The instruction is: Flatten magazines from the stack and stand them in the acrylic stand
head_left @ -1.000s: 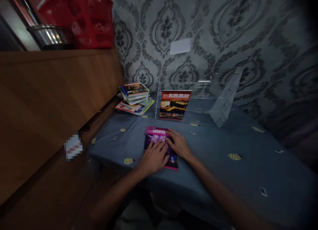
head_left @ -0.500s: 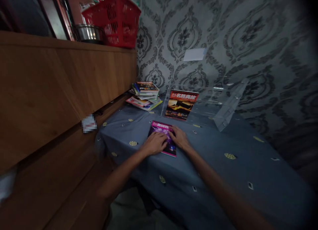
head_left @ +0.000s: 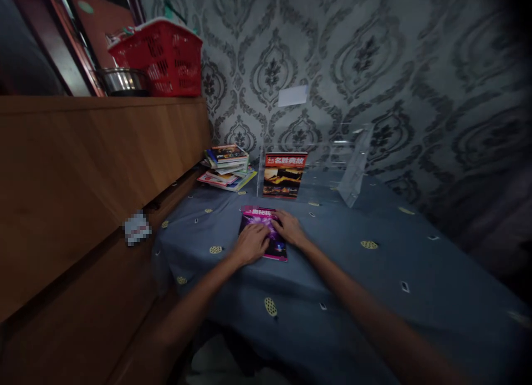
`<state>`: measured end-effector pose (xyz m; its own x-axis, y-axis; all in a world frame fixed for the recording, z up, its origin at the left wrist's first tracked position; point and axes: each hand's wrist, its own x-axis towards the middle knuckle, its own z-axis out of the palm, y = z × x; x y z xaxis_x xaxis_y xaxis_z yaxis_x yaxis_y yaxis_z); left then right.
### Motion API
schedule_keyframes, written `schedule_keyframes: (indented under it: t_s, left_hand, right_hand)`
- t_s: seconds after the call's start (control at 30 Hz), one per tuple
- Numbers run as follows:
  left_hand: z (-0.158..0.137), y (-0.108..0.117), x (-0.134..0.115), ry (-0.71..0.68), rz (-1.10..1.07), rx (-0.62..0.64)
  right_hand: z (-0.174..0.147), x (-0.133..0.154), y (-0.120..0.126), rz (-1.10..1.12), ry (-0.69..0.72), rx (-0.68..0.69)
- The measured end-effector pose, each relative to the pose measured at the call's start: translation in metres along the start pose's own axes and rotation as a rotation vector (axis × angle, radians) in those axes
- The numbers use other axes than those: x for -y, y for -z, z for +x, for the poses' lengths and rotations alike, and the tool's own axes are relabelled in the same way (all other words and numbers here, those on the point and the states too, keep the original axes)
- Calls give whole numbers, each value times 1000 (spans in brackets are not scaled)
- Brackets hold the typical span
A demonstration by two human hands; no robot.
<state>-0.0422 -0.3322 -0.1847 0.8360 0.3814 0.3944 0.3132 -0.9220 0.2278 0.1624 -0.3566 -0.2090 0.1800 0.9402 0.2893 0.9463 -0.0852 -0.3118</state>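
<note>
1. Blue-grey cloth with small yellow motifs covers the table (head_left: 374, 274) in front of me, its near edge hanging down toward my lap; the light is dim.
2. Both my forearms reach out across the cloth and meet over a purple magazine (head_left: 262, 234) lying flat, cover up, near the middle of the table's left half.
3. My left hand (head_left: 250, 244) rests palm-down on the lower part of the cover, fingers spread and flat, pressing rather than gripping.
4. My right hand (head_left: 291, 229) lies open at the magazine's right edge, fingertips on the cover near the top; it clasps nothing. Two flat palms like this would keep the thin magazine from sliding, I judge.
5. Just beyond stands a clear acrylic holder (head_left: 353, 169) with an orange-topped magazine (head_left: 285, 174) propped upright in its left end, cover facing me; the rest looks unfilled, so the holder seems meant to keep issues standing.
6. Left of it, near the wall, a loose stack of books (head_left: 226, 166) lies flat.
7. Along my left runs a wooden cabinet (head_left: 83, 174); on its top, far back, sit a red basket (head_left: 162, 58) and a steel bowl (head_left: 122, 80) against the patterned wallpaper (head_left: 374, 52).
</note>
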Motion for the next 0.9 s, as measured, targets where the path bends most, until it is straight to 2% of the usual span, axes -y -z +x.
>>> schedule_keyframes:
  t_s: [0.23,0.43,0.6,0.9]
  left_hand:
    - [11,-9,14,69,18,89]
    - [54,-10,49,160,89,223]
    - [75,-11,62,230,107,200]
    - [67,-18,64,241,63,78]
  right_hand:
    - [-7,9,10,-23,-18,-8]
    - [-10,16,14,-27,-31,3]
    - [-12,17,15,-29,-36,-2]
    - [-13,19,18,-23,-44,2]
